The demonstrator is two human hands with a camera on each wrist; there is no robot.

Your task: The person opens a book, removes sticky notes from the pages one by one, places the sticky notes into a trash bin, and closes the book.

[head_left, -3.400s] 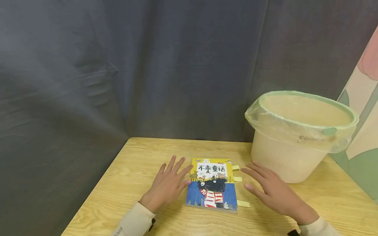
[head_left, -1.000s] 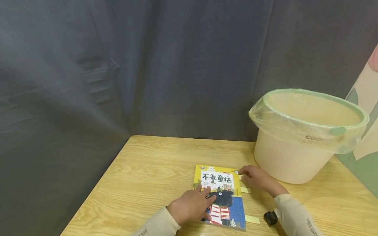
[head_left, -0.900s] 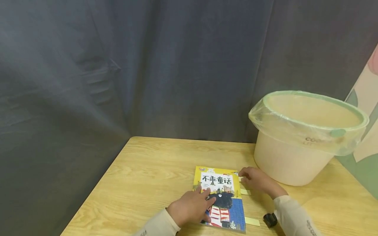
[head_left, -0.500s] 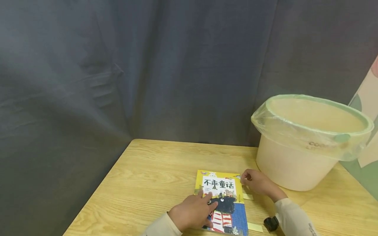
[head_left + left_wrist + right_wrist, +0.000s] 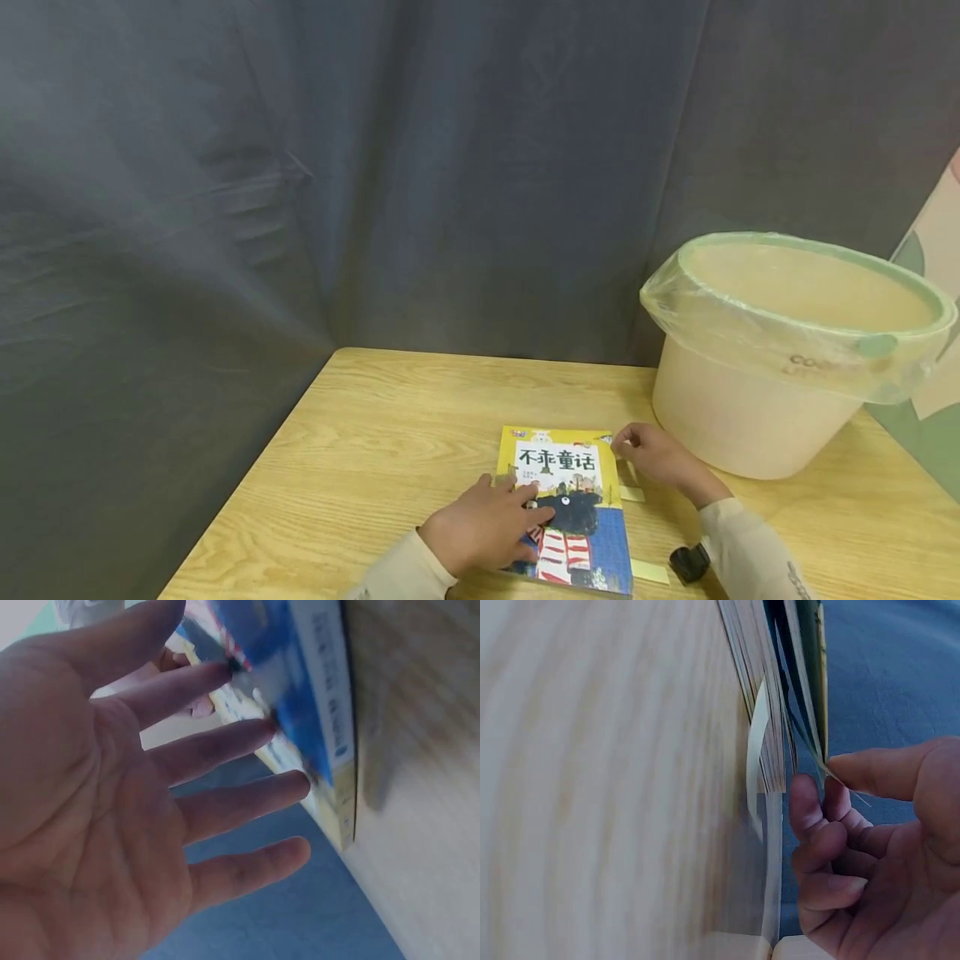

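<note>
A paperback book (image 5: 611, 533) with a yellow and blue illustrated cover lies flat on the wooden table. My left hand (image 5: 483, 527) rests on the lower left of the cover, fingers spread; the left wrist view shows the palm of that left hand (image 5: 112, 787) with fingertips against the book (image 5: 300, 690). At the upper right edge, my right hand (image 5: 660, 458) pinches the top yellow sticky note (image 5: 844, 784) between thumb and forefinger, and the pages part slightly there. Further down the same edge, a middle sticky note (image 5: 632, 493) and a lower sticky note (image 5: 649, 572) stick out.
A cream bucket (image 5: 735, 417) with a green rim and a clear plastic liner stands at the right, just beyond my right hand. Dark grey curtain (image 5: 480, 183) hangs behind the wooden table (image 5: 360, 442).
Both hands hovered beside the book at first. Since then my left hand has come down on the cover, and my right has reached the top sticky note and pinched it.
</note>
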